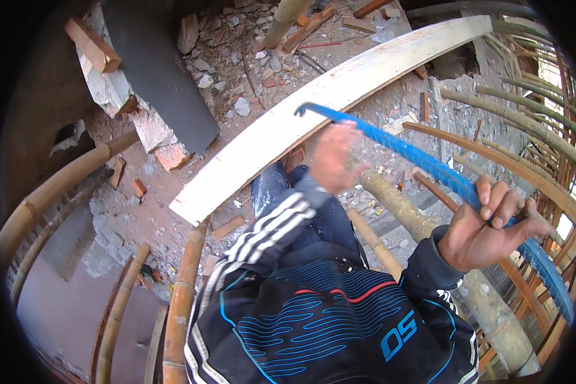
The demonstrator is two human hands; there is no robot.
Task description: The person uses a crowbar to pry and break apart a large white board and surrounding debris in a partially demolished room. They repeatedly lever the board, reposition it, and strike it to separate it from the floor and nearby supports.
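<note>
A blue crowbar with a ribbed shaft slants across the right half of the view. Its small hooked end overlaps the long white plank in the picture, and the other end points to the lower right. Around its lower part my right hand is closed, fingers curled over the shaft. My left hand is smeared by motion just beside the hooked end, with its thumb apart from its fingers. Whether it touches the bar is hard to see. The white plank lies across the view in front of my legs.
Broken bricks and rubble litter the ground beyond the plank. At the upper left stands a broken masonry block with a dark grey face and a loose brick on top. Bamboo poles surround me, one thick pole close on my right.
</note>
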